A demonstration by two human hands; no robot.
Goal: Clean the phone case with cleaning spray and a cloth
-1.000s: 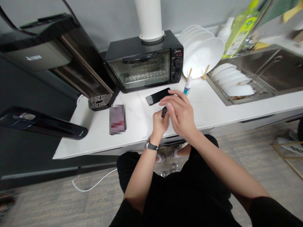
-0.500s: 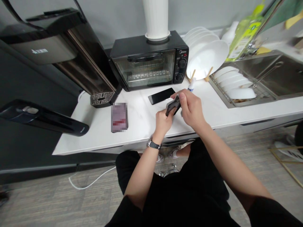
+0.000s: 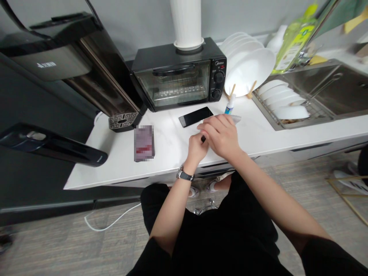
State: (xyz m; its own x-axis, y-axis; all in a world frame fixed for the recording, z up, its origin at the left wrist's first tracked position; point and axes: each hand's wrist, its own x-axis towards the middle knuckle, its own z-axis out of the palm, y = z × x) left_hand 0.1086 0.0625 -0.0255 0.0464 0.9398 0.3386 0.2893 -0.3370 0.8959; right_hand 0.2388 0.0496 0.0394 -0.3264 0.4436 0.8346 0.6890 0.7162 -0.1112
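Observation:
My left hand [image 3: 197, 147] is closed around a small dark object [image 3: 203, 138], most of which is hidden between my hands. Over it lies my right hand [image 3: 221, 134], its fingers curled together and a thin, see-through piece [image 3: 236, 119] sticking out past them on the right. What exactly the right hand grips is covered by its own fingers. Just behind the hands a black phone [image 3: 196, 116] lies flat on the white counter [image 3: 169, 143]. A small spray bottle [image 3: 230, 104] with a blue label stands behind my right hand.
A black toaster oven [image 3: 178, 82] carries a white pot [image 3: 188, 25]. Left of it stand a tall dispenser [image 3: 94, 73] and a blurred pinkish packet [image 3: 144, 143]. White plates [image 3: 250, 71] and a sink [image 3: 330, 92] are at the right.
My right hand has turned over and its fingers now cover the dark object, which was plainly visible before. The see-through piece now shows at the right. The camera view has shifted slightly.

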